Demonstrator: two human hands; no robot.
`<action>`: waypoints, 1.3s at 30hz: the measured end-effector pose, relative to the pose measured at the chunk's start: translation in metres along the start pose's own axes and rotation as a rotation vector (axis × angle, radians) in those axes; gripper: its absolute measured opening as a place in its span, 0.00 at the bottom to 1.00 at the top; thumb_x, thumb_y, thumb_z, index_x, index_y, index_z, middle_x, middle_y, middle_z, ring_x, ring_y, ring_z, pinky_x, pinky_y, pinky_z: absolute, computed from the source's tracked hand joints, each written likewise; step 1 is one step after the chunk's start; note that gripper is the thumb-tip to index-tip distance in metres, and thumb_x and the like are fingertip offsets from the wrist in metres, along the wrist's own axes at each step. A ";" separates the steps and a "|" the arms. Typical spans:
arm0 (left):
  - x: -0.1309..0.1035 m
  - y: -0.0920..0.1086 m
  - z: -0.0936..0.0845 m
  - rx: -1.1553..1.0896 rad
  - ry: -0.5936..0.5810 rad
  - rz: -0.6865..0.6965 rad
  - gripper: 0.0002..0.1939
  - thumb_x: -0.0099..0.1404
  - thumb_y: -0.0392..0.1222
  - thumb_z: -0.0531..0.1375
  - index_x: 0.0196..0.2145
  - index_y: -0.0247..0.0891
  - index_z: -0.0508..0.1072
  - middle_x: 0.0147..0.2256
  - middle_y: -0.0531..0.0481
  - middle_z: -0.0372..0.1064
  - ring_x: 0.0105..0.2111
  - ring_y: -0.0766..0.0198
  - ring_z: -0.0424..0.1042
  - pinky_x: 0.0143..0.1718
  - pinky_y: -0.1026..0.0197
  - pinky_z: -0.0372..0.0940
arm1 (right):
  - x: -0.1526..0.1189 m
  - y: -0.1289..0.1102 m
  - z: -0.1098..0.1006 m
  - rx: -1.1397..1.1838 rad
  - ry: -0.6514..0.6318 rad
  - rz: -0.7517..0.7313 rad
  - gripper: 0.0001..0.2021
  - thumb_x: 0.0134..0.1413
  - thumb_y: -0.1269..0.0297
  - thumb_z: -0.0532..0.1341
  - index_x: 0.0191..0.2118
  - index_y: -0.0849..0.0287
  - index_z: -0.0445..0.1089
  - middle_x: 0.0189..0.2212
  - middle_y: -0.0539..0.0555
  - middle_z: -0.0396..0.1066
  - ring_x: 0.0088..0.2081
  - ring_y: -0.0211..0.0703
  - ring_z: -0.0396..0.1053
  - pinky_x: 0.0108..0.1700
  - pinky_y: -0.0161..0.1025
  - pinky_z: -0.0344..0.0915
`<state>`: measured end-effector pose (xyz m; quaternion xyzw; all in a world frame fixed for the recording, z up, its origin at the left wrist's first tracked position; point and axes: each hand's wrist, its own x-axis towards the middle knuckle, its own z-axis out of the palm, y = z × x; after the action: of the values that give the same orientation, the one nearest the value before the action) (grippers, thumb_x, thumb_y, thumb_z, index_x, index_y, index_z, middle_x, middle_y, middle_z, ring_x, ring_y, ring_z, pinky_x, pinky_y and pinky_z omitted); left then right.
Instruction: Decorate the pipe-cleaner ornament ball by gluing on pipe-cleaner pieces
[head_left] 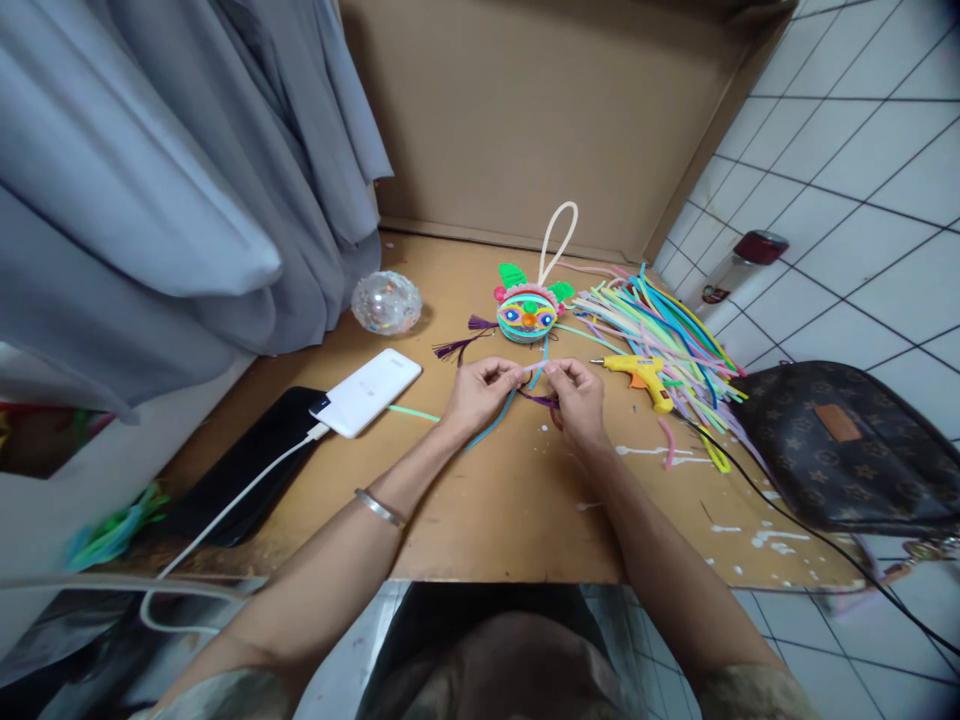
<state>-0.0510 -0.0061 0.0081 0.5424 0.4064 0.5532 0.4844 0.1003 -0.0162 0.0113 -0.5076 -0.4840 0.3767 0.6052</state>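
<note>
My left hand (pixel 484 393) and my right hand (pixel 576 398) pinch the two ends of a short pale pink strip (pixel 535 369), held level above the table. Just behind them sits a colourful animal-face ornament (pixel 528 313) with green ears, blue eyes and a white loop standing up from it. Purple tassels (pixel 454 347) lie to its left. A blue strip (pixel 491 422) runs under my hands, and a dark purple tassel (pixel 541 400) shows partly below my right fingers.
Right of my hands lie a yellow glue gun (pixel 641 375), a pile of coloured strips (pixel 660 330) and a brown bag (pixel 855 450). Leftward are a clear ball (pixel 386 303), a cabled white power bank (pixel 371 392) and a black device (pixel 255 465). A bottle (pixel 739 265) stands by the tiles.
</note>
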 end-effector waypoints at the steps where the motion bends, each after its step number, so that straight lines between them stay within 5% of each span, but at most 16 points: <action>1: 0.000 0.000 0.000 -0.014 0.008 -0.012 0.16 0.51 0.52 0.69 0.25 0.35 0.77 0.22 0.52 0.72 0.23 0.69 0.64 0.28 0.64 0.60 | 0.000 0.001 0.000 0.000 0.002 -0.005 0.18 0.44 0.46 0.67 0.27 0.57 0.70 0.19 0.45 0.63 0.23 0.34 0.57 0.26 0.33 0.54; 14: 0.003 -0.004 -0.004 -0.168 -0.093 -0.154 0.27 0.43 0.63 0.74 0.25 0.36 0.75 0.20 0.55 0.65 0.23 0.69 0.60 0.29 0.63 0.58 | 0.001 0.014 0.002 -0.002 0.013 0.001 0.14 0.44 0.50 0.65 0.28 0.56 0.72 0.19 0.45 0.63 0.24 0.35 0.56 0.26 0.33 0.54; 18: 0.022 -0.008 -0.013 -0.128 -0.079 -0.110 0.25 0.45 0.62 0.73 0.25 0.37 0.74 0.21 0.55 0.65 0.25 0.68 0.62 0.30 0.63 0.58 | 0.007 0.011 0.003 -0.033 0.023 -0.012 0.15 0.42 0.49 0.65 0.28 0.57 0.71 0.21 0.46 0.66 0.25 0.36 0.58 0.28 0.35 0.56; 27: 0.096 0.004 -0.035 -0.199 0.109 0.036 0.25 0.42 0.60 0.74 0.27 0.37 0.74 0.25 0.53 0.71 0.28 0.65 0.68 0.32 0.63 0.66 | 0.072 -0.035 0.020 0.017 0.228 -0.319 0.11 0.45 0.54 0.60 0.32 0.55 0.67 0.29 0.48 0.68 0.33 0.40 0.64 0.39 0.38 0.63; 31: 0.104 -0.005 -0.030 -0.168 0.173 0.106 0.23 0.45 0.58 0.73 0.26 0.37 0.74 0.29 0.51 0.71 0.31 0.66 0.68 0.34 0.64 0.67 | 0.096 -0.032 0.035 0.061 0.321 -0.305 0.10 0.44 0.59 0.59 0.34 0.55 0.64 0.32 0.49 0.66 0.35 0.40 0.65 0.42 0.39 0.65; 39: 0.120 -0.020 -0.037 -0.122 0.101 0.111 0.24 0.44 0.61 0.74 0.25 0.37 0.76 0.35 0.47 0.74 0.41 0.61 0.72 0.44 0.60 0.68 | 0.124 -0.008 0.050 0.034 0.387 -0.290 0.10 0.45 0.63 0.58 0.37 0.54 0.62 0.34 0.50 0.65 0.37 0.40 0.66 0.44 0.39 0.66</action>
<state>-0.0793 0.1183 0.0099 0.5050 0.3652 0.6295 0.4640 0.0819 0.1117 0.0454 -0.4852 -0.4207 0.1896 0.7428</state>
